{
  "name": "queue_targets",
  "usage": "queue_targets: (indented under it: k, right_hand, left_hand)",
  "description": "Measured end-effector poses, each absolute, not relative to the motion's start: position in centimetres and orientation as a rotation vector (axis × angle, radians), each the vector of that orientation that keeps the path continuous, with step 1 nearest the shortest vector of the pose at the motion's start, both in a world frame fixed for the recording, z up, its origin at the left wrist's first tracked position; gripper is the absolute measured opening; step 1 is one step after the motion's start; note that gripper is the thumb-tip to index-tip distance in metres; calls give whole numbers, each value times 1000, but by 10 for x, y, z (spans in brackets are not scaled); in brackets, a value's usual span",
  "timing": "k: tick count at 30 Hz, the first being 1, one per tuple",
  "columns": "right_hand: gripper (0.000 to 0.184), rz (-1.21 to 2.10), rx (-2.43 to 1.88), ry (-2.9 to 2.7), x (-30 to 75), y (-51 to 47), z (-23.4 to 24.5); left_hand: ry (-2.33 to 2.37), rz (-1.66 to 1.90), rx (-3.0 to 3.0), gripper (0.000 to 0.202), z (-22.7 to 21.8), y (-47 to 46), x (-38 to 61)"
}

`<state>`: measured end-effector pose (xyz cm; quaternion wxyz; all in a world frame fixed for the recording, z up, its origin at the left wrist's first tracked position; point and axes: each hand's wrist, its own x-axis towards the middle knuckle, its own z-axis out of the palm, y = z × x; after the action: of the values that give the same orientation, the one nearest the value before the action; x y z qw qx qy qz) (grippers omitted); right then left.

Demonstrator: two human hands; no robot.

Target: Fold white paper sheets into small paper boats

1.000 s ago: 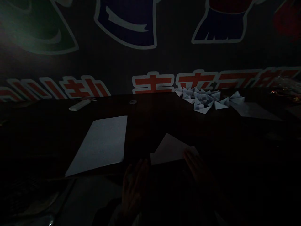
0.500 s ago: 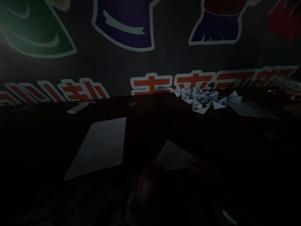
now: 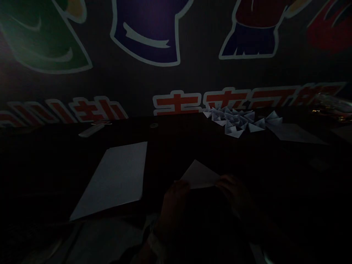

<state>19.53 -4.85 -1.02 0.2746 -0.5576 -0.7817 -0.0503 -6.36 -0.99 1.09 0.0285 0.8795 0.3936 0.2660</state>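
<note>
I had a folded sheet of white paper on the dark tabletop, right in front of me and a little right of centre. Its peak pointed away from me, towards the painted wall, while its long axis ran along the near edge, crosswise from one of my hands to the other. My left hand was closed on the lower left corner, fingers bent over it, and my right hand had its fingertips pinched on the lower right corner; in that gloom I could not make out where either thumb lay. To the left, well apart from the fold, lay a stack of white paper, its length slanting away from me. Beyond my right hand, near the wall, sat a cluster of folded paper triangles, with a flat sheet just beside it.
</note>
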Motion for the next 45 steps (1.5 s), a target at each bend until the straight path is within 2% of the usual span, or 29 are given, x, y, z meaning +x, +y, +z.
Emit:
queue_targets:
  k: [8, 12, 17, 21, 31, 40, 45]
  right_hand:
    - [23, -58, -1511, -2072, 202, 1, 2]
    - [25, 27, -1565, -2000, 205, 17, 2]
    - [29, 54, -1656, -1953, 208, 25, -5]
    - [25, 77, -1742, -1923, 206, 29, 0]
    - [15, -219, -1630, -1949, 198, 30, -9]
    - [13, -405, -1757, -1993, 198, 32, -11]
    - [14, -557, -1837, -1995, 195, 31, -9]
  left_hand:
    - [1343, 378, 2576, 25, 38, 45, -47]
    - [1447, 488, 2423, 16, 39, 54, -46]
    - [1485, 608, 2397, 19, 31, 62, -45]
    - [1561, 655, 2545, 19, 26, 70, -38]
    - [1666, 525, 2762, 15, 16, 70, -31]
    - [1780, 398, 2934, 31, 28, 61, -26]
    - [1216, 519, 3091, 43, 16, 46, -7]
